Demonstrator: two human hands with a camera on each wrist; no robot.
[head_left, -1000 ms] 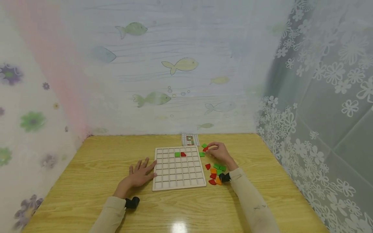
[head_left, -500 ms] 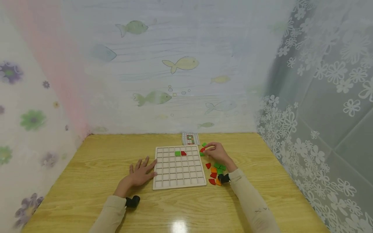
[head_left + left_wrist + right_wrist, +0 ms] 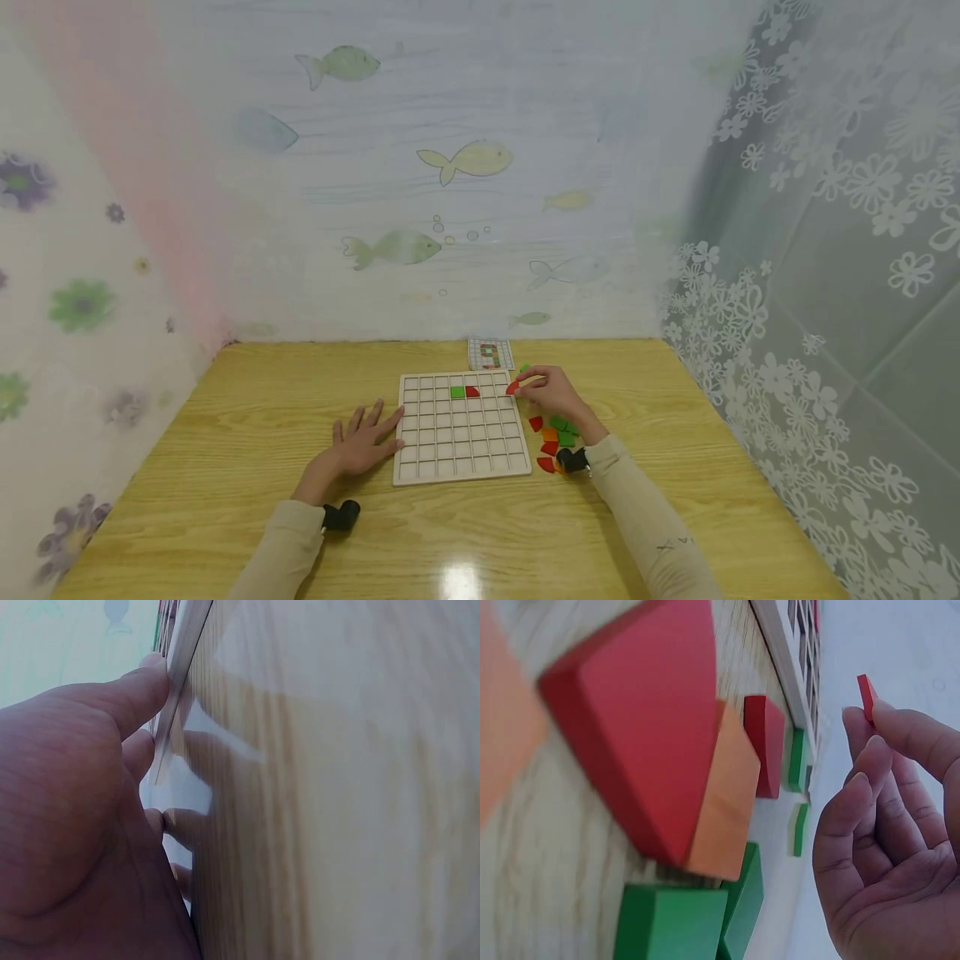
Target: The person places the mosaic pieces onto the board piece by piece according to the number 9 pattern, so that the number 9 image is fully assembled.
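A pale grid board (image 3: 462, 454) lies on the table with a green square tile (image 3: 457, 392) and a red quarter-round tile (image 3: 472, 391) side by side in its second row. My right hand (image 3: 557, 393) pinches another red quarter-round tile (image 3: 512, 387) between thumb and forefinger, over the board's upper right edge. In the right wrist view that red tile (image 3: 867, 696) sticks up from the fingertips. My left hand (image 3: 365, 442) lies spread on the table, thumb and forefinger at the board's left edge. The left wrist view shows the thumb (image 3: 142, 694) against that edge.
Loose red, orange and green tiles (image 3: 550, 448) lie right of the board, partly under the right wrist. A printed pattern card (image 3: 490, 354) lies behind the board, and a green tile (image 3: 524, 368) beside it. A patterned curtain (image 3: 465, 200) hangs behind the table.
My right hand has moved left with the red tile, from beside the green tiles to over the board's upper right edge. The left hand has stayed in place.
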